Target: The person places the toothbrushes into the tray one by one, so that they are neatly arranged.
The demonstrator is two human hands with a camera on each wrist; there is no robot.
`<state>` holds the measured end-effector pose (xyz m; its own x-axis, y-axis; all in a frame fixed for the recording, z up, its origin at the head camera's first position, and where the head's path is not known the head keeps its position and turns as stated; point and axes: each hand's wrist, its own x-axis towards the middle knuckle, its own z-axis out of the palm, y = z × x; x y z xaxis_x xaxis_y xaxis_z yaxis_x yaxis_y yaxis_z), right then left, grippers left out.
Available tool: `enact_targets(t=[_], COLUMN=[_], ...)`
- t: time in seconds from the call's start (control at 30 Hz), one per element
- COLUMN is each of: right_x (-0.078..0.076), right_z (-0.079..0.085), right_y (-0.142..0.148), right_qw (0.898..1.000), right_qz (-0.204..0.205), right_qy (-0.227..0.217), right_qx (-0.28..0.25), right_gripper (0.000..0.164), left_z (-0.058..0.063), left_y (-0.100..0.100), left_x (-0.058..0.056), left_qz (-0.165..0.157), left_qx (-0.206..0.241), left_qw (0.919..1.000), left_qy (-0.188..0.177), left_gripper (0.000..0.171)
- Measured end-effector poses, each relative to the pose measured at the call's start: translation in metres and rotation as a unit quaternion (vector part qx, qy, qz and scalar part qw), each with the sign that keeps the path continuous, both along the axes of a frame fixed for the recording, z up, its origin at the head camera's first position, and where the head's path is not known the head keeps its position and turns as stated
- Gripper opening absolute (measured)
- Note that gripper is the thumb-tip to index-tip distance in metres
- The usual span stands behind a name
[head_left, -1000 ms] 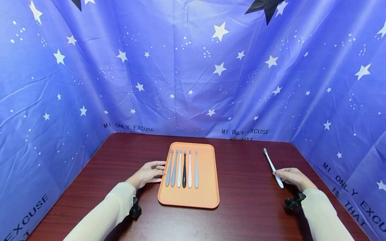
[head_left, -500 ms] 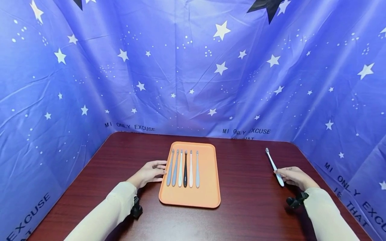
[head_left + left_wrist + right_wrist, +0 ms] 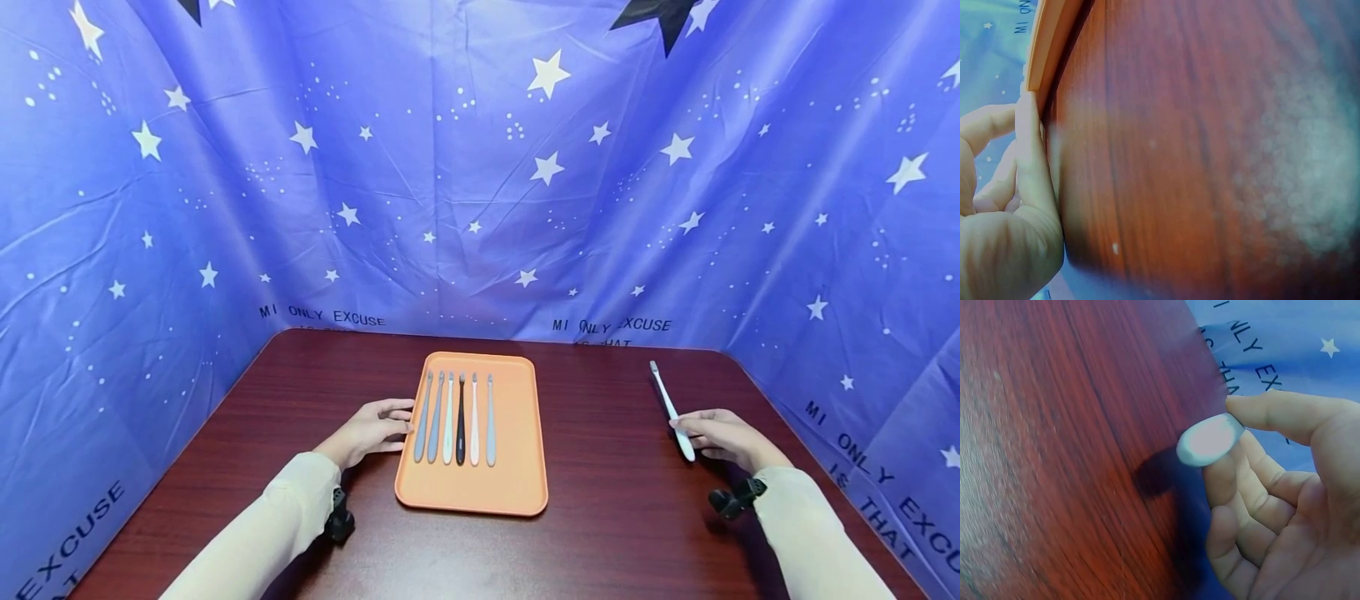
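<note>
In the head view, my right hand (image 3: 726,435) pinches a white toothbrush (image 3: 663,390) by its handle, bristle head pointing away. The right wrist view shows the rounded handle end (image 3: 1210,441) between thumb and fingers, above its shadow on the wood. My left hand (image 3: 363,433) touches the left rim of an orange tray (image 3: 517,475) with its fingers extended; the left wrist view has a digit right at the tray's edge (image 3: 1054,44). Several toothbrushes lie side by side on the tray, among them a black one (image 3: 461,429), a pinkish-white one (image 3: 474,429) and a grey-blue one (image 3: 491,429) rightmost.
The tray lies on a dark reddish wooden table (image 3: 592,500). A blue curtain (image 3: 450,167) with stars and lettering hangs along the back and both sides. Black cameras sit on the wrists, such as the right wrist camera (image 3: 737,498).
My right hand has shifted slightly left with the white toothbrush since half a second ago. My left hand and the tray hold their places.
</note>
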<state>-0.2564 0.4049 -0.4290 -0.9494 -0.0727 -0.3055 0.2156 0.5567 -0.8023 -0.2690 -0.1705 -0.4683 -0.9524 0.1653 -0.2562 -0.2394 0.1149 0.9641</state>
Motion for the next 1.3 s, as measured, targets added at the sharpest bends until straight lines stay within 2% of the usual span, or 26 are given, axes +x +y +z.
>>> enact_targets(t=[0.47,0.83,1.3], right_x=[-0.003,-0.008,-0.006], right_z=[-0.002,-0.005,-0.012], right_y=[-0.027,-0.069,-0.12], right_qw=[0.999,0.993,0.986], right_qz=[0.022,0.047,0.077], right_qy=[-0.002,-0.01,0.002], right_qx=[-0.035,-0.108,-0.147], right_gripper=[0.048,0.04,0.043], left_z=[0.001,0.001,0.001], left_y=[0.0,0.0,-0.001], left_x=[-0.001,0.0,-0.001], left_qz=[-0.005,-0.004,-0.009], left_qx=[0.001,-0.001,0.003], left_qw=[1.0,1.0,1.0], left_qy=[-0.001,-0.001,0.001], left_gripper=[0.054,0.054,0.054])
